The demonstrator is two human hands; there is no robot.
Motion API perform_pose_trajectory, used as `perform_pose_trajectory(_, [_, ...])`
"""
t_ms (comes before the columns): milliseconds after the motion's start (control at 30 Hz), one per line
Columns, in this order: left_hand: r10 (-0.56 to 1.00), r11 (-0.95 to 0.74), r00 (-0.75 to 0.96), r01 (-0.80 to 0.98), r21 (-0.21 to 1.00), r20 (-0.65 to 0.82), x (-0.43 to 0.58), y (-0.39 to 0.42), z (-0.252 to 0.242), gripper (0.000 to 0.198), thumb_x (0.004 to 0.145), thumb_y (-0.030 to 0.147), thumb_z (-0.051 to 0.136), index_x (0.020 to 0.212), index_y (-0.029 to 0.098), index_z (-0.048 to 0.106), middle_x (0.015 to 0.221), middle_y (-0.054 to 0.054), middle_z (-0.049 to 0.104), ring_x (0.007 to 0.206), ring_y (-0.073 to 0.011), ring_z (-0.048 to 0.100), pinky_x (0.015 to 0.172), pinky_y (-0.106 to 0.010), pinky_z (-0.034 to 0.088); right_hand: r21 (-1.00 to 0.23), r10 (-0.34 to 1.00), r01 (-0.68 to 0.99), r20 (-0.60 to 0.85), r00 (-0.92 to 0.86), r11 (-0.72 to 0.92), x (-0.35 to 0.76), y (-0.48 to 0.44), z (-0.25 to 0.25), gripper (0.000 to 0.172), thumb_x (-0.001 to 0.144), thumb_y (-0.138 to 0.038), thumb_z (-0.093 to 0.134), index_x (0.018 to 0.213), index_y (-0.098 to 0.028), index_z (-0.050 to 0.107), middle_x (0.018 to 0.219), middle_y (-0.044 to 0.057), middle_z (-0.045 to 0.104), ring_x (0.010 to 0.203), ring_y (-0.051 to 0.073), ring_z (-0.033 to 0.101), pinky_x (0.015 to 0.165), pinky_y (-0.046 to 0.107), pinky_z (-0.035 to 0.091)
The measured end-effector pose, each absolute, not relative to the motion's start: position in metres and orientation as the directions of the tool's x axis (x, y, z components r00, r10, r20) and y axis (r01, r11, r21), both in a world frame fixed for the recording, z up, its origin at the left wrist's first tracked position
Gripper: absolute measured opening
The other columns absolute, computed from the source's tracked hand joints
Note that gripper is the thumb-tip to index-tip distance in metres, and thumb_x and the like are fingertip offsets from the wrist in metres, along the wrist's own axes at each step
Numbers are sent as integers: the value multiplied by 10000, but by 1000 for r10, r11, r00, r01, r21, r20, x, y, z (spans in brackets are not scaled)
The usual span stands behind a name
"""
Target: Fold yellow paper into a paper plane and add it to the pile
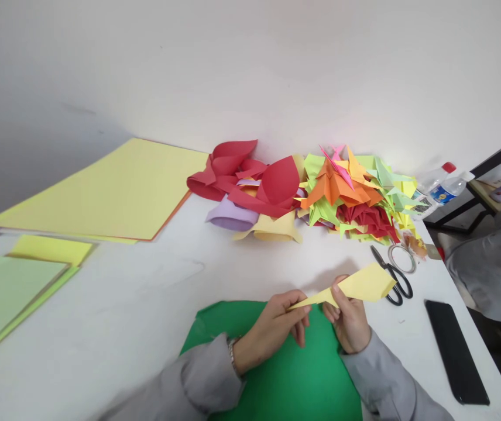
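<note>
Pale-yellow folded paper (367, 282) is slanting between two hands, above the bench (123, 304). Far left: light-green sheets (13, 298) are lying stacked, large yellow sheets (110, 193) spreading behind. Next, red curled pieces (279, 184) are sitting near the wall; nearer, a green sheet (294, 380) is lying under both hands. Left hand's (272, 327) fingers are pinching the paper's narrow end. Right hand's (352, 321) fingers are grasping its middle. Multicoloured folded pieces (347, 193) are heaping beyond. Rightward, scissors (390, 269), a tape roll (413, 264), bottles (446, 192) and a black slab (456, 354) are resting.
</note>
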State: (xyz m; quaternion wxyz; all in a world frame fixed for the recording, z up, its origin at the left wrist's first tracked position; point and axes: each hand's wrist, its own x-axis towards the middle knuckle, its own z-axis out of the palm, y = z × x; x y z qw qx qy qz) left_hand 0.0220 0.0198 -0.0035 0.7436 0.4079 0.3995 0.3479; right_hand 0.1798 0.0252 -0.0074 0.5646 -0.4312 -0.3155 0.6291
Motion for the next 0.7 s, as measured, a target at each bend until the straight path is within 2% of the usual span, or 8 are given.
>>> perform_pose_trajectory(200, [858, 404, 426, -214, 889, -287, 22, 20, -6, 350, 726, 484, 642, 656, 155, 544, 546, 32, 556, 400, -124, 566, 452, -239, 443, -894, 985, -423, -173, 19, -149, 180, 24, -8, 366, 739, -444, 765, 855, -218, 501, 449, -138, 319, 382, 45, 252, 384, 191, 264])
perform_pose_trajectory(467, [873, 358, 393, -113, 927, -289, 26, 21, -6, 274, 675, 397, 675, 667, 173, 519, 538, 70, 513, 389, -109, 549, 441, -224, 426, -871, 977, -457, -212, 15, -182, 182, 26, -10, 369, 737, -434, 770, 847, -216, 494, 449, -144, 304, 376, 40, 245, 381, 184, 259])
perform_pose_trajectory(700, [880, 341, 384, -103, 934, -279, 25, 19, -7, 341, 723, 483, 644, 642, 170, 535, 528, 42, 550, 380, -122, 554, 433, -232, 414, -883, 982, -437, -188, 1, -169, 181, 26, -11, 362, 746, -448, 758, 851, -216, 501, 454, -140, 312, 380, 41, 241, 383, 189, 260])
